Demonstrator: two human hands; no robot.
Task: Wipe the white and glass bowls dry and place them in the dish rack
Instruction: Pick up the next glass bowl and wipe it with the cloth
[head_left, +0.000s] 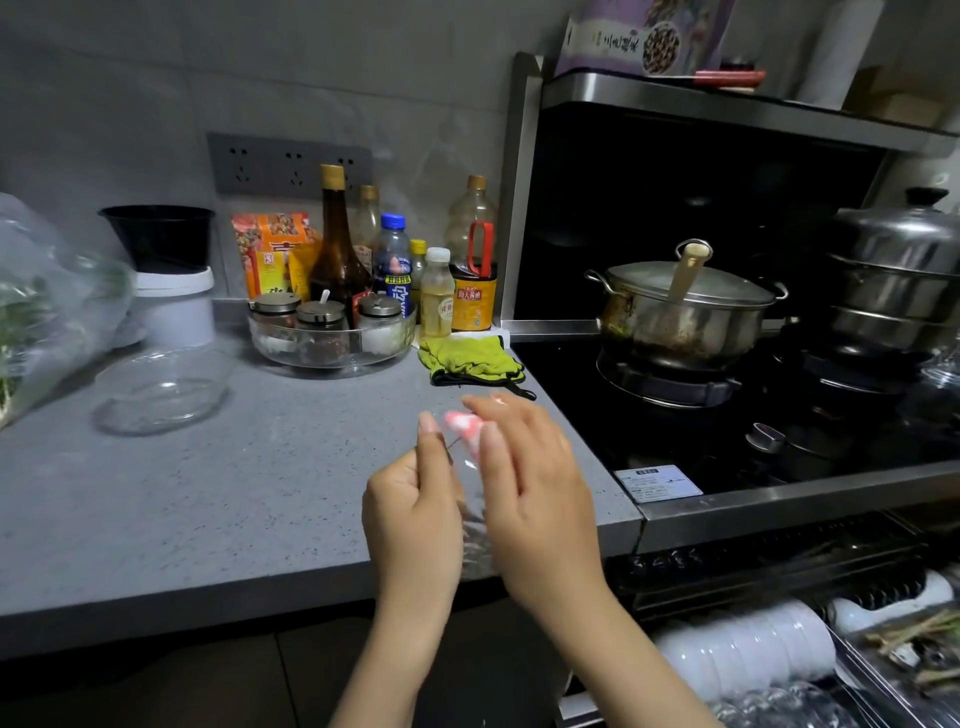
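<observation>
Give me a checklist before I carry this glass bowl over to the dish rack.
1. Grip on held glass bowl: left hand grips its rim, right hand rests against it: ok.
2. Bowl dry: cannot tell, the glass is blurred.
3. Wiping cloth in hand: cannot tell; green cloth lies on the counter.
4. Dish rack pulled open, white bowls inside: ok.
5. Free slot in rack: cannot tell.
6. Second glass bowl racked: not ok, it sits on the counter at left.

dim, cool light | hands motion-blurred | wide-angle edge bending
</observation>
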